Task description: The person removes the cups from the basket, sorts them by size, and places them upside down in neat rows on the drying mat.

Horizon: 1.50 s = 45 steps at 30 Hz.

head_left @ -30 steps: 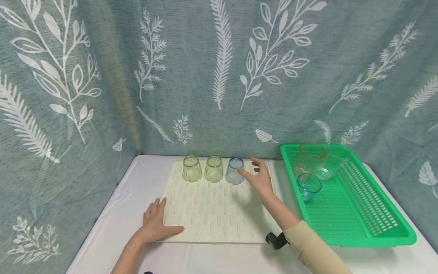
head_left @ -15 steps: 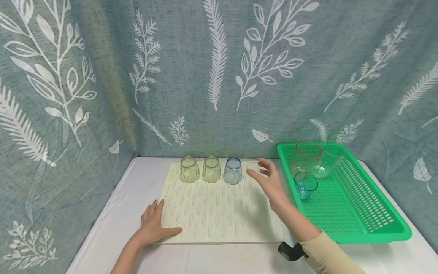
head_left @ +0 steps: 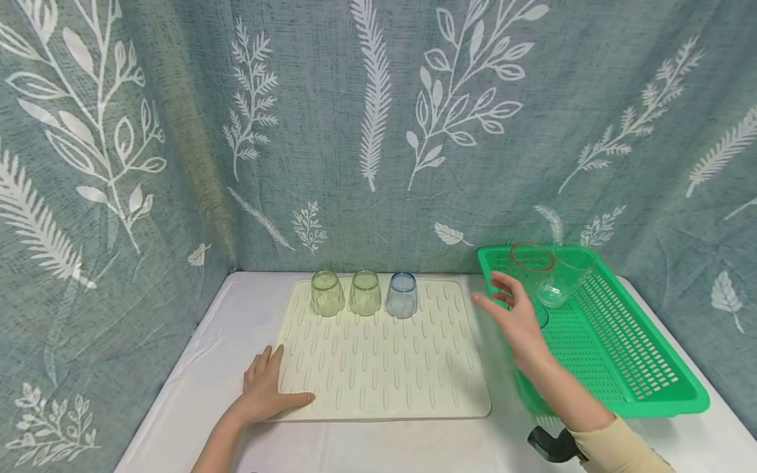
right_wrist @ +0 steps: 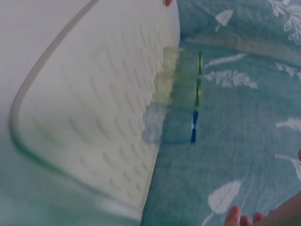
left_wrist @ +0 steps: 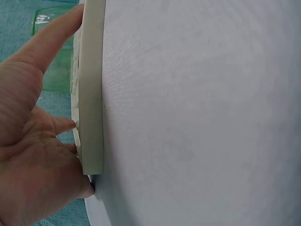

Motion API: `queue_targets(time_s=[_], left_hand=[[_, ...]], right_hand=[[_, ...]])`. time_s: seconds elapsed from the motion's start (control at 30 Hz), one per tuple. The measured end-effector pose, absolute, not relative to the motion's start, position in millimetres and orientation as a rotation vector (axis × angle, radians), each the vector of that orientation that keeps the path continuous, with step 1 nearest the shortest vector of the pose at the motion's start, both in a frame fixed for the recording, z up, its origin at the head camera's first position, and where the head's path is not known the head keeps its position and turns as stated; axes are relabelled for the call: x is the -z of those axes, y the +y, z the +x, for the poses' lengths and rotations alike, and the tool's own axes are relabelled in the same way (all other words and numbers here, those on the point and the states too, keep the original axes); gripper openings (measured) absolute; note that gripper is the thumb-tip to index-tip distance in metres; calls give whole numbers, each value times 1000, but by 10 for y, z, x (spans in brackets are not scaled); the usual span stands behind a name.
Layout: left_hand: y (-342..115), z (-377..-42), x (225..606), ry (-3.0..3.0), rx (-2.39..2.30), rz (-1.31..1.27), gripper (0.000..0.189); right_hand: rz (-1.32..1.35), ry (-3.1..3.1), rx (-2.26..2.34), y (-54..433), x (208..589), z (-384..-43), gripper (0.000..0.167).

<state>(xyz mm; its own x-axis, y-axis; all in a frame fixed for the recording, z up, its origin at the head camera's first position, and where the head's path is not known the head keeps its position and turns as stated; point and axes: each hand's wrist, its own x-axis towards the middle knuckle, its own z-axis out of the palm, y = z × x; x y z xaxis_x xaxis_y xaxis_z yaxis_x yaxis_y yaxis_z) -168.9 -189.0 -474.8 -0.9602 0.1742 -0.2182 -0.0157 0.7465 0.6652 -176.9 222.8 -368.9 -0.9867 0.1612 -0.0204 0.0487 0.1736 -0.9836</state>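
Nothing is filling the right hand [head_left: 519,322]; I'm seeing a green, slotted basket [head_left: 674,408] sitting right of a cream, ridged mat [head_left: 384,358], that hand hanging fingers-parted by the basket's left rim (the left hand [head_left: 263,391], splayed, is resting on the mat's left edge).

Mat [head_left: 384,368] cream, dash-patterned; its 11 o'clock glasses [head_left: 365,295] green, 1 o'clock glass [head_left: 402,299] blue; 3 o'clock basket [head_left: 639,410] green; 12 o'clock curtain [head_left: 331,131] teal, white leaf print.
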Motion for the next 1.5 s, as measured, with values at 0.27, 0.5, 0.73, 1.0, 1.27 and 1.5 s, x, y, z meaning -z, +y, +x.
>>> queue_targets(time_s=[0.27,0.5,0.73,1.0,1.27,1.5], left_hand=[[-1904,-1690,4761,2678,-1020,123,125],[-1898,-1686,4735,2667,-1029,120,125],[-1892,-1680,4730,2685,-1042,135,124],[-1892,-1675,4712,2665,-1036,116,125],[-1894,-1664,4711,2683,-1032,119,124],[-1899,-1664,4713,2679,-1029,121,124]], right_hand=[[-245,-2380,-1849,2503,3732,-1718,77],[-250,-2394,-1726,2743,3794,-1679,73],[-320,-2511,-1585,2984,3898,-1727,73],[-342,-2747,-1490,3191,4023,-1819,92],[-267,-2874,-1452,3269,4135,-1909,104],[-231,-2930,-1462,3303,4215,-1945,104]])
